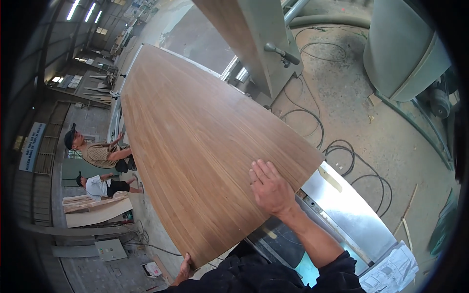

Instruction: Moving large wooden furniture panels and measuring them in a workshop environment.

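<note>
We press our right hand (270, 188) flat and open on the wood-veneer panel (195, 141), which lies across the metal table (351, 215); our left hand (185, 268) grips its near corner edge.

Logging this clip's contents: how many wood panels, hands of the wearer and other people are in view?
Large wood veneer panel: 1
Wearer's hands, left hand and right hand: 2
Other people, one and another: 2
Total: 5
</note>
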Demonstrator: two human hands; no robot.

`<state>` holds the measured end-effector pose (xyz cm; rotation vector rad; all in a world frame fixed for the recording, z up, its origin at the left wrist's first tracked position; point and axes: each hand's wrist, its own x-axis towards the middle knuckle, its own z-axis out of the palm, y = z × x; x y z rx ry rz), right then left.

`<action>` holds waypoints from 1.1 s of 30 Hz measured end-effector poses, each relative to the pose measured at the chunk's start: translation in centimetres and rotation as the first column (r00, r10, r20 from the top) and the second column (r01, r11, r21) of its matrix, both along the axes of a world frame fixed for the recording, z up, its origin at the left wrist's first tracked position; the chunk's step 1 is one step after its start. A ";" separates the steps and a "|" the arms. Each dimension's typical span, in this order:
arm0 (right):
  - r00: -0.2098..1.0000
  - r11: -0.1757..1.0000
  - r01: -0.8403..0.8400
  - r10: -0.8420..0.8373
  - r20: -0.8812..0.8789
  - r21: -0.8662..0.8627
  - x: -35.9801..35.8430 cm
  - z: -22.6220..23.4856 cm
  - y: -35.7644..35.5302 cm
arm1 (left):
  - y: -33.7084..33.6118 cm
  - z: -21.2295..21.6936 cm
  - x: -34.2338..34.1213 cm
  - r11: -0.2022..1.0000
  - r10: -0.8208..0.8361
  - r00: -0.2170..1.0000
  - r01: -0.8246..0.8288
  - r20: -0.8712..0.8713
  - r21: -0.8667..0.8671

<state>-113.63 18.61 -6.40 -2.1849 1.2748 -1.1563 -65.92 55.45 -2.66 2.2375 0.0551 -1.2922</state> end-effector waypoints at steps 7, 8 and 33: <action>0.997 1.000 -0.024 0.024 0.067 -0.002 -0.9 -1.3 0.4 | 0.4 -0.7 -1.0 0.993 -0.004 1.000 0.004 0.000 0.117; 0.998 1.000 -0.026 0.026 0.064 0.001 -0.9 -1.5 0.4 | 0.5 -0.8 -1.0 0.993 -0.006 1.000 0.005 0.006 0.120; 0.997 0.999 -0.035 0.036 0.073 -0.013 0.7 -3.8 -2.6 | -2.8 -3.2 0.6 0.962 0.076 0.972 -0.130 0.222 0.239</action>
